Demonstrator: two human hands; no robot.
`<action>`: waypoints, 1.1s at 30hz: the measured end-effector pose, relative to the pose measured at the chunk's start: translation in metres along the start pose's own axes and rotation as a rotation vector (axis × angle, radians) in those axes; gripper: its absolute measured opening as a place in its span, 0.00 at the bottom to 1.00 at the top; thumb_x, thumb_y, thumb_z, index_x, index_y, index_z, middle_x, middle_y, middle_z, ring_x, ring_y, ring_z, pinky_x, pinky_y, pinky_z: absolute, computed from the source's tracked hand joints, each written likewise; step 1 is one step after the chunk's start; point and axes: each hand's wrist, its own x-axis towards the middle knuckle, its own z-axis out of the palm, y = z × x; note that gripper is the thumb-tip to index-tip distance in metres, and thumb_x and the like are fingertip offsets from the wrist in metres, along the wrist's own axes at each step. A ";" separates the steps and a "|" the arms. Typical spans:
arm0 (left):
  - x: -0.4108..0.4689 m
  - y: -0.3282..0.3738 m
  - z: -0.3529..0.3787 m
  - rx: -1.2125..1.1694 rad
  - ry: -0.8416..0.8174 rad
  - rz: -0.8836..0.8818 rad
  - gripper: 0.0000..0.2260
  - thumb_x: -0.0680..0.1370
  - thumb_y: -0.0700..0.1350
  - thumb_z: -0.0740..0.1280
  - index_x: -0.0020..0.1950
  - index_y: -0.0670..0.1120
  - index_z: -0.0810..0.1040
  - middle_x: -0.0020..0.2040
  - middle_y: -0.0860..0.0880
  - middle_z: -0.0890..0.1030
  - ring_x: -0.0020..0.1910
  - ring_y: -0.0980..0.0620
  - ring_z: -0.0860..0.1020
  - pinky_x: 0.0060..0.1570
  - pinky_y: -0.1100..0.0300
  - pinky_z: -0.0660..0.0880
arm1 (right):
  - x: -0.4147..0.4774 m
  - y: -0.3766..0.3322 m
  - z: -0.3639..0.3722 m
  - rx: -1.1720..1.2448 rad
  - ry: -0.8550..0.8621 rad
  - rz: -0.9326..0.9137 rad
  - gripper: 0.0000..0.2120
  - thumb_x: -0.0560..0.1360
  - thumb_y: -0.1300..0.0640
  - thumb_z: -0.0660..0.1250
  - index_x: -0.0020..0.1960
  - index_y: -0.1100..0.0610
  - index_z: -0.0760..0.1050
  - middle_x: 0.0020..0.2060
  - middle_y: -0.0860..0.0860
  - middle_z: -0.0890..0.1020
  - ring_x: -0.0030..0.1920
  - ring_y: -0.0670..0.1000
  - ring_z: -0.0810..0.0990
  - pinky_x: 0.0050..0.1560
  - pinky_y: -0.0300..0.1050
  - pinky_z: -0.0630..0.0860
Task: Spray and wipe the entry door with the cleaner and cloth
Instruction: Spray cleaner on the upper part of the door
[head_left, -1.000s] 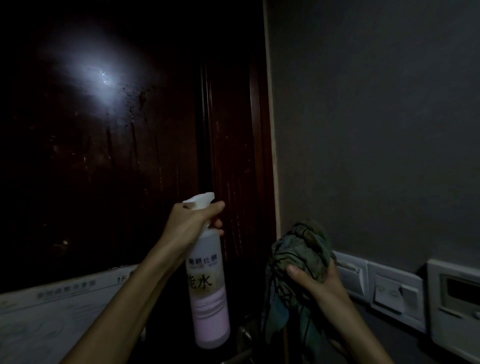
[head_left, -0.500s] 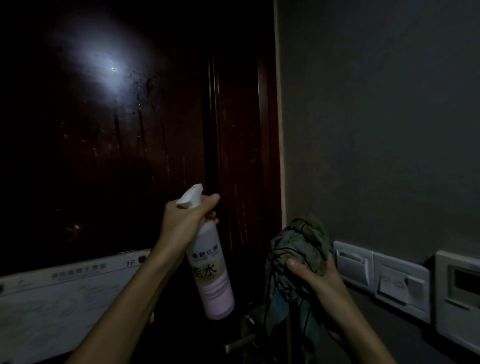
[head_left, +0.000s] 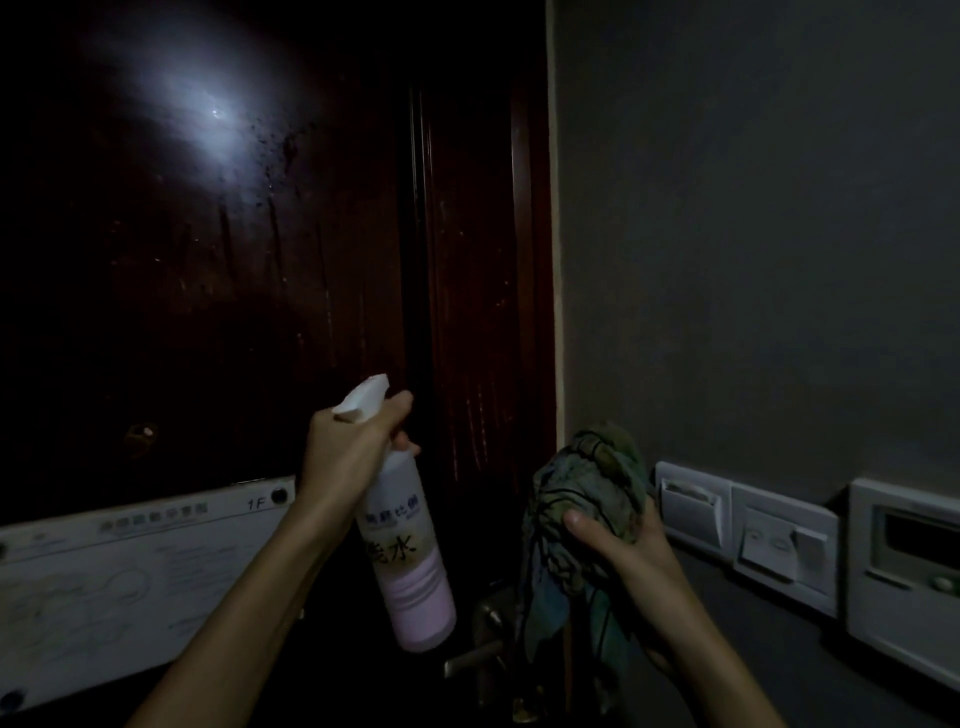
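Annotator 1: Progress on the door (head_left: 208, 322)?
Annotator 2: Partway, by the look of it. Droplets and run marks (head_left: 275, 176) sit on the upper panel beside the light glare, so some spray is on. No wiped patch can be made out; too dark. Wiping looks not yet begun, and the lower panel is probably unsprayed too.
Annotator 1: Hands?
Annotator 2: Left hand (head_left: 348, 447) wraps the neck of the spray bottle (head_left: 410, 561), fingers curled at the trigger, nozzle tilted up toward the door. Right hand (head_left: 623, 551) clutches the bunched cloth (head_left: 587, 478), thumb on top, loose end hanging down.
Annotator 1: Cloth on the door?
Annotator 2: Cannot tell contact. It sits in front of the frame edge, beside the wall switches (head_left: 779, 540) and above the door handle (head_left: 478, 660). The wet area is well above both hands.
Annotator 1: Anything else?
Annotator 2: Notice sheet (head_left: 130, 561) low on the door, left of the bottle.
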 end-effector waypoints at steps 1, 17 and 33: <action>-0.001 -0.001 0.000 0.005 -0.041 -0.014 0.08 0.78 0.43 0.72 0.42 0.53 0.77 0.37 0.42 0.82 0.38 0.47 0.82 0.48 0.50 0.80 | 0.000 0.001 -0.001 -0.008 0.003 0.006 0.30 0.70 0.60 0.75 0.67 0.46 0.67 0.57 0.49 0.82 0.51 0.46 0.84 0.43 0.37 0.80; -0.029 -0.029 -0.010 0.177 -0.018 -0.033 0.11 0.77 0.45 0.73 0.36 0.48 0.78 0.33 0.42 0.83 0.36 0.45 0.83 0.46 0.51 0.80 | -0.004 0.009 -0.004 -0.062 0.008 0.055 0.29 0.70 0.59 0.75 0.65 0.46 0.67 0.56 0.50 0.81 0.53 0.49 0.82 0.47 0.41 0.78; -0.042 -0.061 -0.020 0.200 0.004 -0.089 0.11 0.76 0.45 0.74 0.36 0.43 0.80 0.29 0.46 0.82 0.35 0.45 0.84 0.42 0.55 0.78 | -0.006 0.017 -0.002 -0.047 -0.028 0.093 0.36 0.66 0.54 0.77 0.70 0.49 0.65 0.59 0.52 0.81 0.56 0.52 0.82 0.59 0.53 0.78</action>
